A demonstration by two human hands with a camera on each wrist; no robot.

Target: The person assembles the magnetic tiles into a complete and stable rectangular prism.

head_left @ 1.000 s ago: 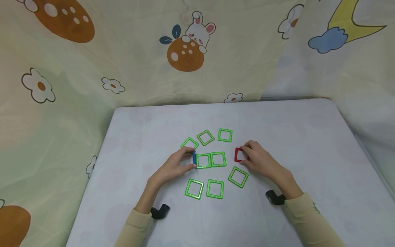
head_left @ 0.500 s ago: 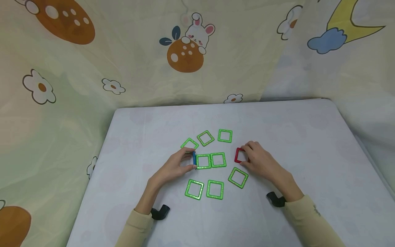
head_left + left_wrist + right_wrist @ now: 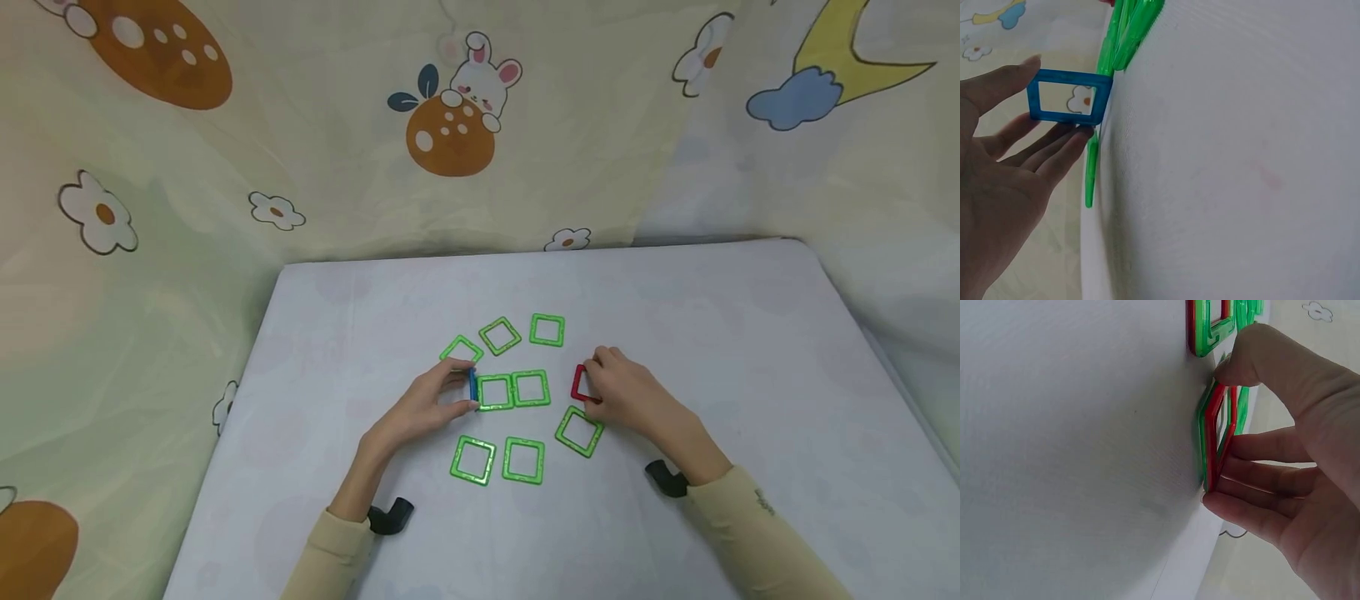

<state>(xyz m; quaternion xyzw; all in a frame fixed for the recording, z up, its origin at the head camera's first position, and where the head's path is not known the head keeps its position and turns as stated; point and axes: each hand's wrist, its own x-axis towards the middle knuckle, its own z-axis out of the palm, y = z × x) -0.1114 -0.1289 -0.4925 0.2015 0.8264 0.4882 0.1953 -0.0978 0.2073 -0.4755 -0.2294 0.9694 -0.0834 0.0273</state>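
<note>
My left hand (image 3: 423,404) pinches a blue square magnetic tile (image 3: 473,388) by two opposite edges, thumb on one side and fingers on the other. In the head view the tile stands on edge, right against a pair of flat green square tiles (image 3: 495,407) joined side by side. Over to the right, my right hand (image 3: 633,396) grips a red square tile (image 3: 576,382) between thumb and fingers, covering much of it. The right wrist view shows a green layer (image 3: 1202,434) lying along the red tile on the table side. Just below that hand lies another green tile (image 3: 572,447), turned at an angle.
Two green tiles lie at the front, one left (image 3: 470,479) and one right (image 3: 522,479). Several more sit behind the joined pair, including one at the back right (image 3: 547,343). The white table (image 3: 375,300) meets a printed fabric wall (image 3: 337,125) at its far edge.
My right hand has shifted slightly toward the front and now hides more of the red tile, which has moved a little with it. The left hand and blue tile stay put.
</note>
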